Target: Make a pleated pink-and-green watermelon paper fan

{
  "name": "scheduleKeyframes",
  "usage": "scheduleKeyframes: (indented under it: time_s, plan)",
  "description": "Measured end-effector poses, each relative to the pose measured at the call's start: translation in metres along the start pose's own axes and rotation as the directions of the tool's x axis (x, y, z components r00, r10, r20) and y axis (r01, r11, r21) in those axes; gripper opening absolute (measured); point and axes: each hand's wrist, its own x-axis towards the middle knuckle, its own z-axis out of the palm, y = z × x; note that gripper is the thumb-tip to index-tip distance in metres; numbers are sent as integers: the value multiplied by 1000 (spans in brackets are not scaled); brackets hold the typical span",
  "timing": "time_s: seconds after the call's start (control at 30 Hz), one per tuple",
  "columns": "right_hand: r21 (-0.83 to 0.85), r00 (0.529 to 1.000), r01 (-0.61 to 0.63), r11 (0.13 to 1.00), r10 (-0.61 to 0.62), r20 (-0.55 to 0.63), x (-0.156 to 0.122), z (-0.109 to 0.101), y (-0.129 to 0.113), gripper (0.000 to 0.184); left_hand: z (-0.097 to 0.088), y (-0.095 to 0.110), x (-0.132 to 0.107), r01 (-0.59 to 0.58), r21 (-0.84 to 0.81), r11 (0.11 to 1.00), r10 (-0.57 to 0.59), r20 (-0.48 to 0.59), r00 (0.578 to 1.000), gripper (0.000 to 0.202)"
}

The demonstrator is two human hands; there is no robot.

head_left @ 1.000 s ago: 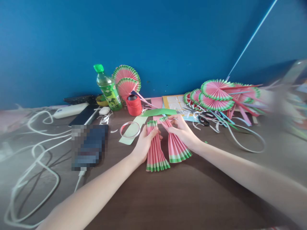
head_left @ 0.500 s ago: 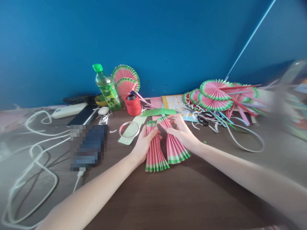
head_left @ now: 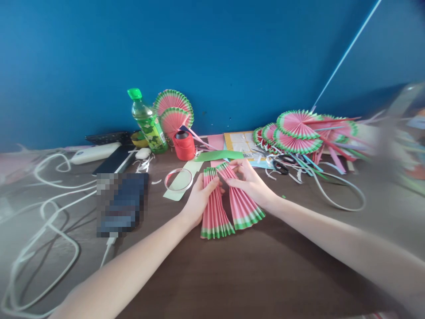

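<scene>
Two pleated paper strips, pink with white and green ends, are held upright side by side over the dark table (head_left: 206, 274). My left hand (head_left: 196, 199) is closed around the left pleated paper (head_left: 216, 217), thumb across its folds. In my right hand (head_left: 249, 184) the right pleated paper (head_left: 244, 206) is pinched and tilts outward at its lower end. Their upper green ends nearly meet; I cannot tell whether they touch. Behind the hands lie a green paper strip (head_left: 221, 155) and a roll of clear tape (head_left: 178, 180) on pale green paper.
Finished watermelon-pattern fans (head_left: 299, 126) are piled at the back right beside black scissors (head_left: 281, 166). More fans (head_left: 174, 106) lean on the blue wall near a green bottle (head_left: 148, 124) and a red container (head_left: 184, 146). White cables (head_left: 78, 252) and a phone (head_left: 124, 204) lie left.
The right pleated paper has shifted slightly, its top a little left and its lower end a little down and right. My left hand has stayed almost still.
</scene>
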Motion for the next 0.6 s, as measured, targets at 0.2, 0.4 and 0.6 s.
scheduleKeyframes:
  time_s: [0.2,0.4,0.6]
  plan:
    - [53,999,11,999,-13,53,1,-1,0,37,0,-1,1,4,-2,1000,-4,8,1000,28]
    - [113,994,-40,993,27,109,1,-2,-1,37,-1,-1,1,-16,-17,1000,17,40,999,30]
    - [162,988,-99,982,77,135,0,-1,-5,38,0,0,0,-36,-62,997,42,94,995,32]
